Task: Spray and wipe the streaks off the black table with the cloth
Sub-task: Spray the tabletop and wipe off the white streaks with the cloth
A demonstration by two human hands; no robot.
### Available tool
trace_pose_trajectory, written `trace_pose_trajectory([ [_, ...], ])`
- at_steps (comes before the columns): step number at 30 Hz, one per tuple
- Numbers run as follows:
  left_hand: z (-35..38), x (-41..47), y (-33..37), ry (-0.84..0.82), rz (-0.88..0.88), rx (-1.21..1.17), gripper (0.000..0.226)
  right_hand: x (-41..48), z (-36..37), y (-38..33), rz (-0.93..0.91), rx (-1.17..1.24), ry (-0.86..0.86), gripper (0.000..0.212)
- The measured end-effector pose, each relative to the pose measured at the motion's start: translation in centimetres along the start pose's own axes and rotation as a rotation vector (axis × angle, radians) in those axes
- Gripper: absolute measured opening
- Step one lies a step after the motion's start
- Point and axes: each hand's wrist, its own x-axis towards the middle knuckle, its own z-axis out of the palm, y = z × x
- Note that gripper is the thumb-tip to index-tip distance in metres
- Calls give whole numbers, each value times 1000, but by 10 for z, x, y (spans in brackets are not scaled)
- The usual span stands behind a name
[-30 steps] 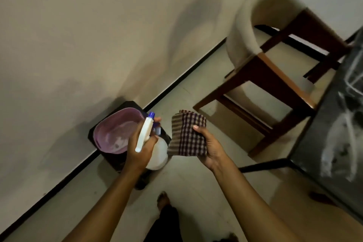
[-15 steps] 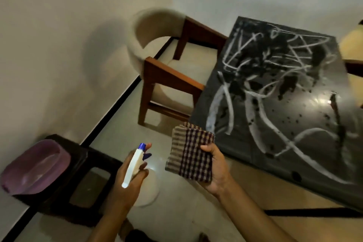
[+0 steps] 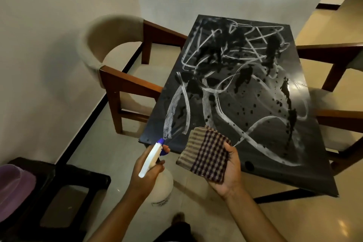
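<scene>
You're at the spraying step: your left hand [image 3: 146, 175] has its fingers wrapped round the spray bottle [image 3: 150, 158], nozzle aimed at the black table [image 3: 314, 163] just beyond them. Your right hand [image 3: 230, 173] clasps the folded cloth [image 3: 208, 155] over the near edge. Next, I'd judge, wet the streaks [image 3: 173, 110], then wipe.

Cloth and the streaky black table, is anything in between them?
Nothing visible. The right hand holds the cloth by the table, whose top bears only white streaks and dark spots.
</scene>
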Motion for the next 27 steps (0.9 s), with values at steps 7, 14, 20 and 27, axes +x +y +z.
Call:
trace_pose_trajectory([
  [7,24,19,10,48,-65,31,42,17,-8,-43,-11,-66,83,88],
  [14,51,25,9,264,-125,-106,39,62,3,-87,137,-265,101,63],
  [20,80,18,11,448,-167,-208,42,98,10,-117,272,-464,40,67],
  [27,102,2,4,657,-258,-227,14,116,10,-128,352,-492,36,57],
])
